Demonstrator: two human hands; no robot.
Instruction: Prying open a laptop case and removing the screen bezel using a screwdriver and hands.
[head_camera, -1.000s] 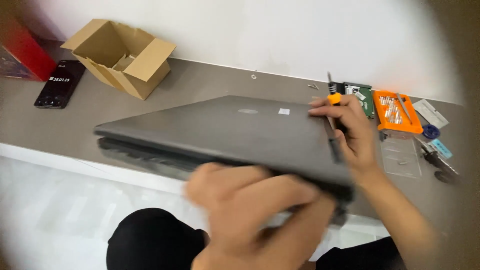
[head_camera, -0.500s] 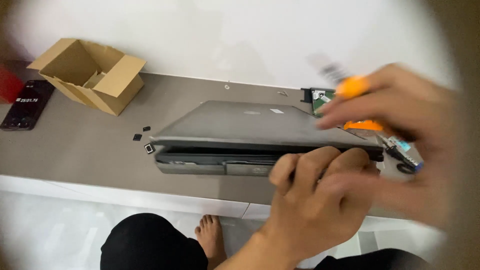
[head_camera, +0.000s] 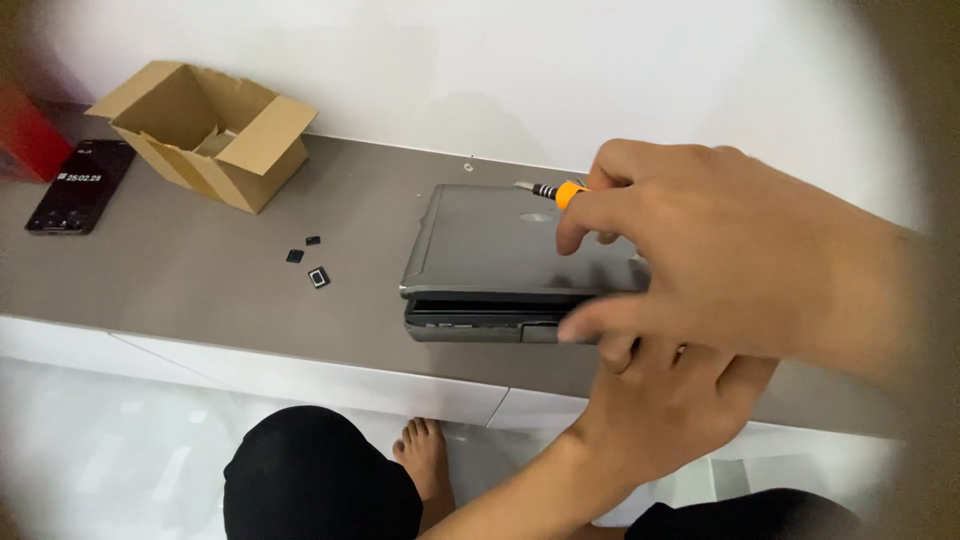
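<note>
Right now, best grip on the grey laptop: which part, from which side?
Probably the laptop by its free left edge, coming from the left: it lies flat and shut on the counter, and the right hand and left hand crowd its right end.

The counter (head_camera: 200, 290) lies open between the box (head_camera: 205, 130) and the laptop (head_camera: 510, 260), broken only by three small black bits (head_camera: 318, 277) lying near one another. The phone (head_camera: 80, 187) lies at the far left, beside a red thing (head_camera: 25, 135). Behind the laptop a bare strip runs along the wall (head_camera: 480, 70). The right hand (head_camera: 740, 260) and left hand (head_camera: 665, 400) block the laptop's right side; what lies beyond them is probably hidden.
</note>
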